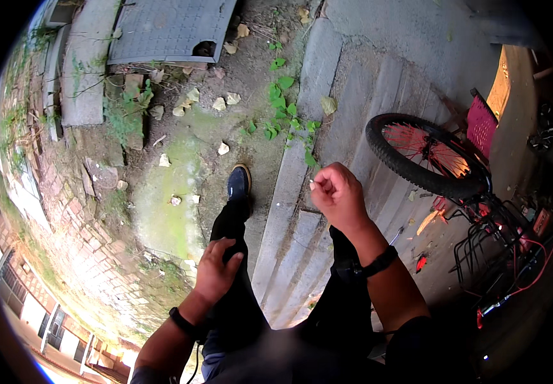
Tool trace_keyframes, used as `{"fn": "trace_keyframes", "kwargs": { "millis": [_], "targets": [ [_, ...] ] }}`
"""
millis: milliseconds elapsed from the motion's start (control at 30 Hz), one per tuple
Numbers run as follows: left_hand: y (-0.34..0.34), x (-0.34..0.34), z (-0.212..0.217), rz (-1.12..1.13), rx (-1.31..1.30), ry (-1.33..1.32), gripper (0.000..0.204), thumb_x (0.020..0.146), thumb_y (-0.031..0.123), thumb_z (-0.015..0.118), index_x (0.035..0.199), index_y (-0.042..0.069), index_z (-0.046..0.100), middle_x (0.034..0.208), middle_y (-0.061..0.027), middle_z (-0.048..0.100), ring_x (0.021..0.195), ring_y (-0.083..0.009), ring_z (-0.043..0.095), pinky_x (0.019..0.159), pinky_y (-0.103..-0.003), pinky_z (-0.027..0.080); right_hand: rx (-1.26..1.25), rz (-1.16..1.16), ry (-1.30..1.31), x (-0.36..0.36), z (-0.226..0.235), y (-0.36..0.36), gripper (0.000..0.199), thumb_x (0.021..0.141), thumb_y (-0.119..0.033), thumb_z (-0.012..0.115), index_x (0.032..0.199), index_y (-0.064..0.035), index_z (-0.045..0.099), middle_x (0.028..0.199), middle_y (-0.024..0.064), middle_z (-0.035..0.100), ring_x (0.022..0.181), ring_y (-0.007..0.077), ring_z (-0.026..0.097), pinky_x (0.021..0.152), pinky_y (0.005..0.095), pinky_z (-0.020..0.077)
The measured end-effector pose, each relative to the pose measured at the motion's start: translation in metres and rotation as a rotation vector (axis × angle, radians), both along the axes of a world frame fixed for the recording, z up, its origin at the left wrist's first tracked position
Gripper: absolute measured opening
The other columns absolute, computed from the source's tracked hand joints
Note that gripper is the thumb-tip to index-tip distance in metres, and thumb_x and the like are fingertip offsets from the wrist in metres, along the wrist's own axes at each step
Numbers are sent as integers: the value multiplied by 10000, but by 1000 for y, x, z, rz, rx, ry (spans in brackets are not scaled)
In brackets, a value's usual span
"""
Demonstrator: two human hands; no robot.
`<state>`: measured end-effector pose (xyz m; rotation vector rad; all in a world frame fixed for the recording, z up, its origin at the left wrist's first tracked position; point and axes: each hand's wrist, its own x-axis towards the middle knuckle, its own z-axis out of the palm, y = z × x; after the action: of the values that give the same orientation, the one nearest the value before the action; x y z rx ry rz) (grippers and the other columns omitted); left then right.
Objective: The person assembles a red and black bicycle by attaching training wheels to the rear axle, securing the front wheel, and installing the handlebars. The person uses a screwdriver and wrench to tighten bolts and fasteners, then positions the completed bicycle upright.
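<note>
My right hand (339, 197) is raised over the concrete strip (283, 211), its fingers curled into a pinch. A tiny pale spot shows at the fingertips; whether it is a held thing or a nail I cannot make out. Just beyond this hand, a green leafy vine (283, 105) trails across the ground. My left hand (216, 269) lies on my black trouser leg (232, 221) near the knee, thumb apart from the fingers, holding nothing. Each wrist has a black band.
At the right, a bicycle wheel (427, 153) with red spokes stands near my right hand, joined to a frame and rack (481, 246). A grey panel (171, 32) lies far left. Dry leaves (219, 104) dot the dirt; bricks (88, 246) pave the left. My shoe (239, 182) stands ahead.
</note>
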<state>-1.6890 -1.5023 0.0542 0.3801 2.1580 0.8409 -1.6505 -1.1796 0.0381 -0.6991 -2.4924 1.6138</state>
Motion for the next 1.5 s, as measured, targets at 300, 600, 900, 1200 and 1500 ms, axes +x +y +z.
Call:
{"fn": "trace_keyframes", "kwargs": {
  "millis": [300, 600, 900, 1200, 1500],
  "targets": [
    [19, -74, 192, 450, 788, -473, 277, 971, 13, 623, 1248, 29, 616, 1072, -24, 629, 1034, -106, 618, 917, -254, 496, -4, 191, 173, -47, 214, -129, 182, 794, 7, 711, 882, -63, 568, 829, 49, 581, 650, 142, 604, 572, 270, 504],
    [-36, -96, 263, 272, 904, -143, 135, 920, 2, 684, 1049, 38, 700, 945, -49, 611, 879, -145, 596, 763, -265, 485, 120, 245, 299, -65, 286, -193, 169, 812, 29, 673, 914, -50, 563, 830, 55, 560, 640, 133, 552, 557, 269, 470],
    [-56, -86, 300, 216, 930, 1, 122, 913, -1, 690, 1028, 42, 699, 964, -53, 606, 871, -147, 594, 756, -263, 492, 129, 267, 302, -56, 325, -213, 157, 825, 31, 663, 924, -43, 565, 831, 56, 553, 650, 132, 551, 568, 265, 475],
    [-55, -75, 317, 247, 952, -22, 114, 913, 10, 699, 1025, 31, 687, 972, -48, 608, 862, -125, 604, 759, -254, 500, 117, 283, 311, -47, 350, -212, 147, 840, 29, 665, 938, -37, 579, 854, 57, 566, 672, 127, 566, 570, 258, 480],
    [-49, -69, 326, 416, 1090, -406, 136, 942, -22, 655, 1075, 10, 653, 1006, -30, 668, 949, -96, 640, 840, -244, 525, 127, 277, 272, -46, 371, -205, 181, 818, -10, 710, 967, -60, 621, 901, 68, 610, 694, 169, 663, 600, 279, 546]
  ]
}}
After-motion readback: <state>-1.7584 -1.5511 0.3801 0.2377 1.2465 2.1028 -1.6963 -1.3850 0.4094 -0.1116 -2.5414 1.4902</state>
